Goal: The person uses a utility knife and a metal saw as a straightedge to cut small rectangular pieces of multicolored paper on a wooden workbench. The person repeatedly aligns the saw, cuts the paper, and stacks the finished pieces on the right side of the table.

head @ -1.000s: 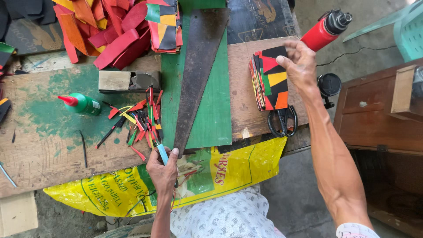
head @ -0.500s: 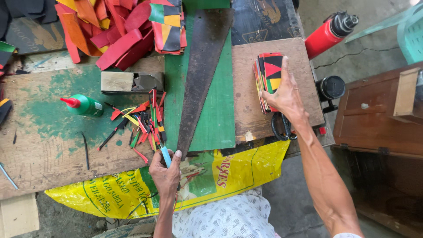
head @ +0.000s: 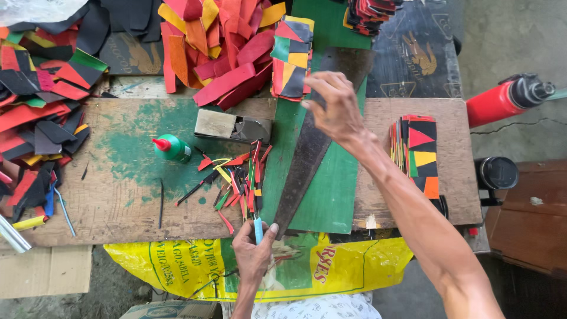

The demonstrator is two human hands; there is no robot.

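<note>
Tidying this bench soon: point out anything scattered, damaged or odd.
Thin coloured offcuts lie strewn on the wooden board beside the green glue bottle. Green paint is smeared and worn there. The board's front edge looks chipped.

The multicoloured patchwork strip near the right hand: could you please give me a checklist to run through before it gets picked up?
1. Right hand empty: ok, fingers spread, holding nothing.
2. Multicoloured patchwork strip reachable: ok, just left of the fingertips, not touched.
3. Strip free of clutter: not ok, red leather scraps lie against it.
4. Left hand secure: ok, gripping a light-blue-handled tool at the bench edge.
5. Tool's blade position: cannot tell.
6. Finished stack of patchwork pieces out of the way: ok, at the right of the wooden board.
</note>
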